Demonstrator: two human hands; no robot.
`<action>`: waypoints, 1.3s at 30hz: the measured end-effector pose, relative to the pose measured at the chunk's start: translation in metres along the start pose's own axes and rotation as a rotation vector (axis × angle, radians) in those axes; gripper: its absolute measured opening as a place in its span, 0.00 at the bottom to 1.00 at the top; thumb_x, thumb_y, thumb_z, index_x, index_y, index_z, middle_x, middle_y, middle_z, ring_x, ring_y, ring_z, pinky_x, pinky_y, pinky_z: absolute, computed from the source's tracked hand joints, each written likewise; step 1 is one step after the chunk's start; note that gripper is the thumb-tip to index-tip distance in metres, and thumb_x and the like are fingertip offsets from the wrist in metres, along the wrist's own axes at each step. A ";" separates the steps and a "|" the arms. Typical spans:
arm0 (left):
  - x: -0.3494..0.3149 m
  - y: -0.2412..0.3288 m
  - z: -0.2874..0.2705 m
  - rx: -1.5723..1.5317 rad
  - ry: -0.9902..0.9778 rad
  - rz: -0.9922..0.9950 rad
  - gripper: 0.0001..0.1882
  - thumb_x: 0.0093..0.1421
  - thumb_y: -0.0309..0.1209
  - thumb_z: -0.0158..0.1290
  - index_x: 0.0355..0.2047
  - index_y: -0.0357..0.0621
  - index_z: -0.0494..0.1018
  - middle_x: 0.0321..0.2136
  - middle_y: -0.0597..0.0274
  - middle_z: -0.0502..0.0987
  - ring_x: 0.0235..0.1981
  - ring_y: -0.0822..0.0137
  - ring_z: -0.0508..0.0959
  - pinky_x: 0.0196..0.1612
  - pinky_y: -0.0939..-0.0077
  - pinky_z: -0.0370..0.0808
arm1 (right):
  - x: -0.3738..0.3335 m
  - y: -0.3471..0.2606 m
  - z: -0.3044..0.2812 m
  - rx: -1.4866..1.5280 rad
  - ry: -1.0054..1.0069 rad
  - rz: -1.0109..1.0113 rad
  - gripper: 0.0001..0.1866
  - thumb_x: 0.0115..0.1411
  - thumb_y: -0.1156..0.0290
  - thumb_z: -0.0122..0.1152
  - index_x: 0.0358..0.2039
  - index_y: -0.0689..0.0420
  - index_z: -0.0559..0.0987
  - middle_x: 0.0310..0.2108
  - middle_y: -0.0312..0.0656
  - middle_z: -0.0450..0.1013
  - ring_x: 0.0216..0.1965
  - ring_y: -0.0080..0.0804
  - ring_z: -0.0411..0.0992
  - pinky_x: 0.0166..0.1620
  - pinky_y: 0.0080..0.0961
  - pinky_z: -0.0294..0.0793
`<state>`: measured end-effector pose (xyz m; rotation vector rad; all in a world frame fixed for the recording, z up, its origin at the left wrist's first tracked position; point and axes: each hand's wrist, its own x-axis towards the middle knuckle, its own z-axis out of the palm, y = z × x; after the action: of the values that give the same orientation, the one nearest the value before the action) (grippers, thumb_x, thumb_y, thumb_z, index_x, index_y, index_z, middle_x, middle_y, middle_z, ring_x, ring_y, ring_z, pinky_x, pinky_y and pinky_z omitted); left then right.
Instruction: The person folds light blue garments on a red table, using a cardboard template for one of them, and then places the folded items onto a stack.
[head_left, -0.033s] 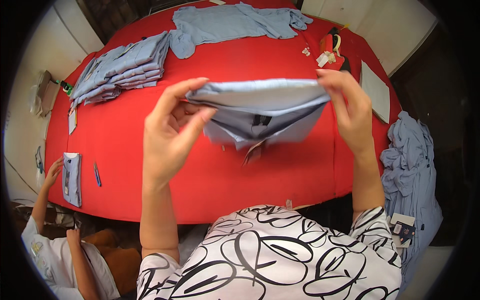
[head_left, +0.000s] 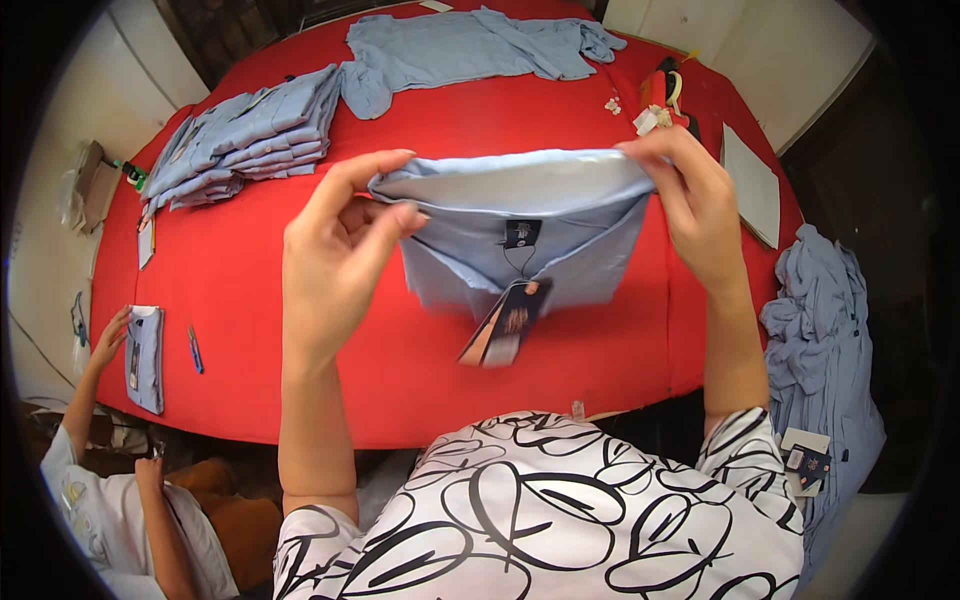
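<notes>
A folded light blue shirt (head_left: 590, 250) hangs above the red table, held up by its top edge. My left hand (head_left: 335, 250) pinches the left end of that edge between thumb and fingers. At the right end, my right hand (head_left: 695, 205) grips the same edge; its thumb is mostly hidden. White lining or paper shows along the upper fold. From the neck label (head_left: 522, 233), dark paper hang tags (head_left: 507, 325) dangle on a thin string, slightly blurred.
Stacked folded blue shirts (head_left: 250, 135) lie at far left, a spread shirt (head_left: 470, 45) at the back. A co-worker's hand (head_left: 110, 335) touches a folded shirt (head_left: 145, 360); a blue cutter (head_left: 195, 350) lies nearby. White sheets (head_left: 750, 185) and draped shirts (head_left: 820, 320) are at right.
The hang tags have swung out from under the shirt and now hang in front of it. The neck label shows more plainly. Both hands have shifted slightly, the right one up and leftward.
</notes>
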<state>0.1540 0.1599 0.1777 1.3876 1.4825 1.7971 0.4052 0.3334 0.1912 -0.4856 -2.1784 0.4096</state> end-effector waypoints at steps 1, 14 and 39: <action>0.008 -0.004 -0.005 0.067 -0.011 -0.063 0.16 0.61 0.19 0.55 0.50 0.33 0.74 0.35 0.57 0.80 0.31 0.75 0.80 0.37 0.80 0.78 | 0.011 0.008 0.007 0.030 -0.067 0.035 0.08 0.59 0.84 0.53 0.37 0.63 0.78 0.36 0.48 0.77 0.37 0.43 0.76 0.43 0.32 0.74; 0.030 -0.222 -0.024 0.576 -0.021 -0.468 0.13 0.57 0.29 0.60 0.42 0.38 0.80 0.25 0.63 0.78 0.28 0.72 0.76 0.33 0.75 0.73 | -0.044 0.092 0.177 -0.309 -0.031 0.291 0.14 0.63 0.68 0.57 0.47 0.58 0.78 0.53 0.49 0.70 0.57 0.47 0.65 0.59 0.49 0.61; 0.001 -0.198 -0.059 0.234 -0.120 -0.787 0.18 0.66 0.41 0.54 0.42 0.36 0.75 0.34 0.60 0.78 0.34 0.71 0.78 0.41 0.76 0.77 | -0.084 0.016 0.161 -0.142 -0.407 0.440 0.25 0.67 0.52 0.50 0.55 0.59 0.76 0.60 0.49 0.66 0.62 0.49 0.60 0.65 0.50 0.52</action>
<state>0.0507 0.1991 0.0031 0.7909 1.8606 1.0568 0.3278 0.2877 0.0326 -1.0460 -2.4962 0.6376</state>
